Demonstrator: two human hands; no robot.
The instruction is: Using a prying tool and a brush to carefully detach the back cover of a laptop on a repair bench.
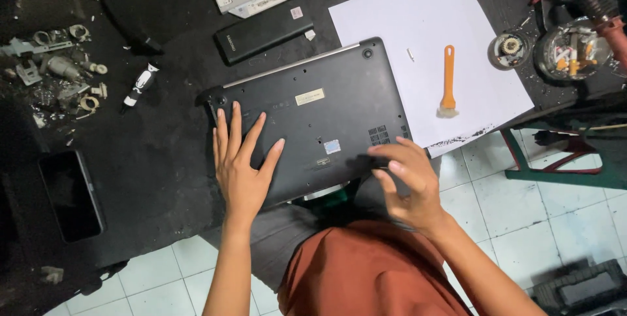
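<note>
Left hand (pixel 240 166) lies flat, fingers spread, on an upturned black laptop (pixel 320 110), while the right hand (pixel 408 182), fingers loosely curled and empty, hovers beside its near edge.

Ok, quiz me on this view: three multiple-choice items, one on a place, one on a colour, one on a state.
1. Where does the brush lie?
A. on the white paper sheets
B. on the laptop
C. on the floor tiles

2. What colour is the brush handle?
A. blue
B. orange
C. green

3. How does the laptop lie?
A. open, screen up
B. standing on edge
C. closed, underside up

Answers:
1. A: the brush rests on the paper sheets, right of the laptop.
2. B: the handle is plainly orange above pale bristles.
3. C: vents, screw holes and stickers face up, with the left hand flat on the base and the right hand at its near right corner.
</note>
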